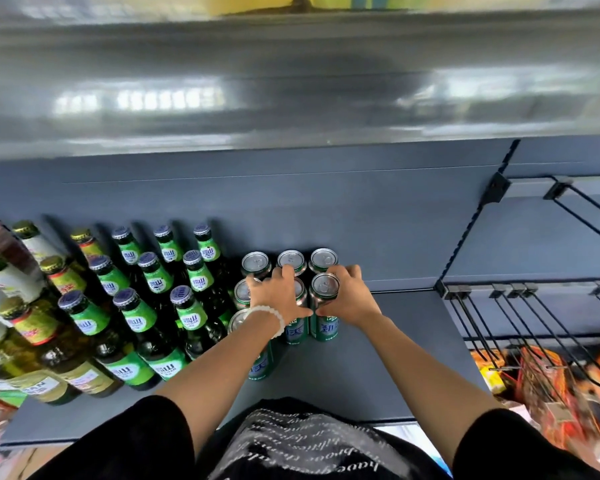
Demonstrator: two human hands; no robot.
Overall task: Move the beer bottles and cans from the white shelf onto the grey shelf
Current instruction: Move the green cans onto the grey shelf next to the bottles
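Green beer cans point(288, 289) stand in rows on the grey shelf point(378, 358), just right of the green-labelled beer bottles point(160, 289). The right hand point(347, 299) grasps the can point(324, 306) at the right end of the middle row; the left hand point(278, 292) curls round its neighbour point(297, 313). Both cans look set down, so this seems the placing step. Next, I judge: let go and fetch more.
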